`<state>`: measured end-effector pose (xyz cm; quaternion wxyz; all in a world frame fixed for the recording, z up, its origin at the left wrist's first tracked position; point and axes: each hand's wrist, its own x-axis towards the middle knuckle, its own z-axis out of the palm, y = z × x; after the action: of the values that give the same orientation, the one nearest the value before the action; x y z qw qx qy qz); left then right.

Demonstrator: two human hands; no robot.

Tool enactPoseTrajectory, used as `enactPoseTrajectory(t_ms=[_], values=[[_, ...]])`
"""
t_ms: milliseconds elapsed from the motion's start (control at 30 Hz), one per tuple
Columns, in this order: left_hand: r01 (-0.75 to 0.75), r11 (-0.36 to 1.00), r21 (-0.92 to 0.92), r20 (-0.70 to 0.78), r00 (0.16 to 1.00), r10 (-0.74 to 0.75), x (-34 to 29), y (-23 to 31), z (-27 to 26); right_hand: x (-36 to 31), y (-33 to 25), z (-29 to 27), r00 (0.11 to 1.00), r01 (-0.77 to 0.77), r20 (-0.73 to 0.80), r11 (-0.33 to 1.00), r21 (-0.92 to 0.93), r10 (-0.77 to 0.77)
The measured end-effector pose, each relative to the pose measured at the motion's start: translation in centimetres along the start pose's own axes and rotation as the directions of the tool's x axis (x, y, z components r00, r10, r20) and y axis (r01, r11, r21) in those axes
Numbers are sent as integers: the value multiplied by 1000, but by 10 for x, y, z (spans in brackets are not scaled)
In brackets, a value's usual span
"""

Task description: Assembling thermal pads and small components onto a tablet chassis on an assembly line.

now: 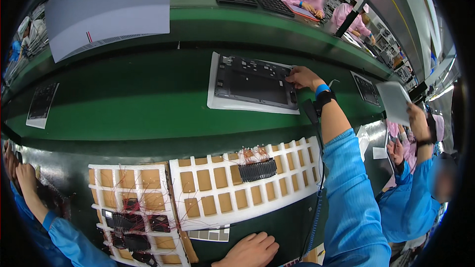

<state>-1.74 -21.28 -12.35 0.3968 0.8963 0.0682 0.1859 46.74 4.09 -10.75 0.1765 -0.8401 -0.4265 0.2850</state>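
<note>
A black flat device housing [252, 81] with small metal and white fittings lies on a white sheet [213, 100] on the green belt. My right hand [303, 79], a blue band and black strap at its wrist, has its fingers closed on the housing's upper right corner. Resting low on the bench, my left hand [251, 250] holds nothing, its fingers loosely bent. Just beyond it is a white foam tray [213, 178] with cardboard-coloured pockets and a row of black parts [257, 170]. The tray [106, 178] to its left carries black parts with tangled thin red wires.
Other housings lie on the belt at the far left [42, 101] and right [366, 89]. A blue coiled cord [315, 217] runs beside my right arm. A co-worker [415, 198] at right lifts a pale panel; another's hands [24, 178] work at left. A monitor [109, 10] hangs above.
</note>
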Motion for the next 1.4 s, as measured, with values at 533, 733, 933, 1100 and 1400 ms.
enactPoseTrajectory(t_ms=[533,733,933,1100,1400], values=[[-17,999,33,3,1000,17,1,3,-5,8,27,40,907,327,-271,945,-25,-322],[-30,999,29,-18,999,31,-2,2,2,-33,-5,32,975,156,-176,981,113,-134],[-31,999,33,-18,999,32,-3,3,4,-58,-9,36,805,350,-241,761,-546,-543],[-38,999,31,-33,999,39,-5,4,3,-61,2,50,660,468,-119,530,-707,-742],[-24,998,59,-43,999,26,-7,1,8,-59,-31,69,814,283,-41,457,-843,-579]])
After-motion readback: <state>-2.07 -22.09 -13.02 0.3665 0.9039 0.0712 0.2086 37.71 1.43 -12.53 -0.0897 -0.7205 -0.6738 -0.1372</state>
